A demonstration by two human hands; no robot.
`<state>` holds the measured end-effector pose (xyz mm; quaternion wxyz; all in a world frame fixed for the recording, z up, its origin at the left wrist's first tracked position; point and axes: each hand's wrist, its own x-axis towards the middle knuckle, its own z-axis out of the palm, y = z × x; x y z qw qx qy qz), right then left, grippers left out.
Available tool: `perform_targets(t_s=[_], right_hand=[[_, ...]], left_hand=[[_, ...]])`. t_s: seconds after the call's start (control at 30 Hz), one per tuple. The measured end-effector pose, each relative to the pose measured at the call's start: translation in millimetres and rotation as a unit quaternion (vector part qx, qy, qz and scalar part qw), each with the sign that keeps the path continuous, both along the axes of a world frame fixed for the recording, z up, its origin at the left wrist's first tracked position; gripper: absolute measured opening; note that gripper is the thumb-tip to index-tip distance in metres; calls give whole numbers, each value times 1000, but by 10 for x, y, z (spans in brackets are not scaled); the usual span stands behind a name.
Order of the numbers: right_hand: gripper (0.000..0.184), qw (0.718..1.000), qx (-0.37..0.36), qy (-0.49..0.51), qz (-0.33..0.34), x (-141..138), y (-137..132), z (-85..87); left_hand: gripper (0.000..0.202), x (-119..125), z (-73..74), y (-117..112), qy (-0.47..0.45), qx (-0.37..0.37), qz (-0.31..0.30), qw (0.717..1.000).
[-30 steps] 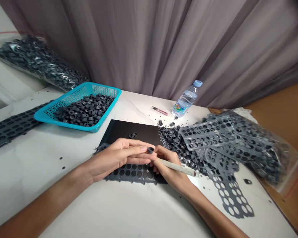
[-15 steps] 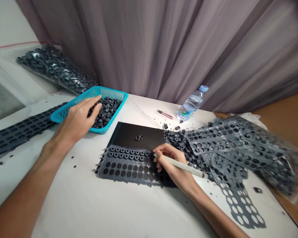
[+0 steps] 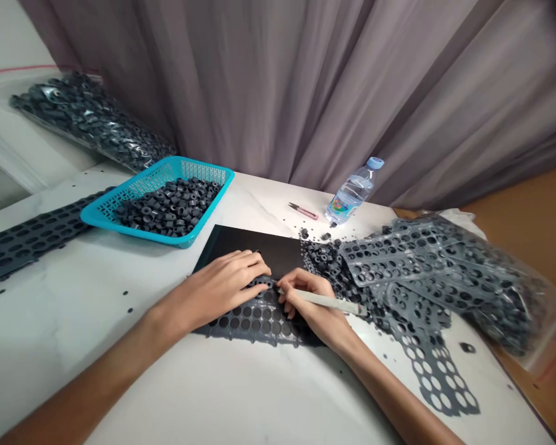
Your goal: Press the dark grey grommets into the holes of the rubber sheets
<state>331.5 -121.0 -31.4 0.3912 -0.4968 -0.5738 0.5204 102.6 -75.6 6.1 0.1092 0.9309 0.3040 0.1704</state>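
My right hand point(image 3: 308, 300) is closed around a slim pale pen-like tool point(image 3: 331, 301); its working tip is too small to make out. Below it lies a dark rubber sheet point(image 3: 254, 327) with rows of round discs and raised rings, on a black board point(image 3: 259, 242). My left hand point(image 3: 227, 281) reaches over the sheet's upper rows, its thumb and fingers apart around a few small black rings point(image 3: 262, 283). The left palm hides much of the sheet, and whether its fingertips touch the rings is hard to see.
A turquoise basket point(image 3: 192, 238) of black rings stands at left, before a filled plastic bag point(image 3: 88, 117). Pink-handled thread snips point(image 3: 303, 211) and a water bottle point(image 3: 351, 191) lie behind. Loose rings point(image 3: 328, 259), punched-out sheets point(image 3: 393, 253) and another bag point(image 3: 509, 309) spread across the right.
My left hand has moved right and down from over the basket to the rubber sheet. My right hand keeps hold of the tool by the sheet. The view has shifted slightly.
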Motion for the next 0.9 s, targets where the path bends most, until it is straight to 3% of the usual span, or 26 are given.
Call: perform_targets(t_s=[0.13, 0.4, 0.5, 0.57, 0.63, 0.7, 0.8, 0.9], right_hand=[[20, 1000, 5, -13, -2, -2, -8, -8], [20, 998, 28, -56, 4, -1, -11, 0], [16, 996, 43, -83, 4, -19, -32, 18], [14, 994, 52, -96, -1, -32, -48, 19], [13, 993, 55, -100, -5, -41, -56, 7], [12, 994, 51, -93, -8, -42, -52, -13], [14, 998, 23, -59, -10, -32, -29, -29], [19, 1000, -8, -12, -13, -11, -1, -15]], left_hand=[[26, -28, -165, 13, 26, 38, -38, 998], [24, 83, -151, -63, 33, 70, -20, 997], [24, 154, -108, -82, -13, 35, -11, 999], [25, 169, -33, -67, -118, -5, 36, 992], [21, 138, 64, -24, -269, -83, 116, 953], [23, 73, 139, 39, -379, -208, 169, 886], [26, -17, 143, 112, -427, -397, 169, 795], [22, -20, 58, 100, -441, -512, 139, 724]])
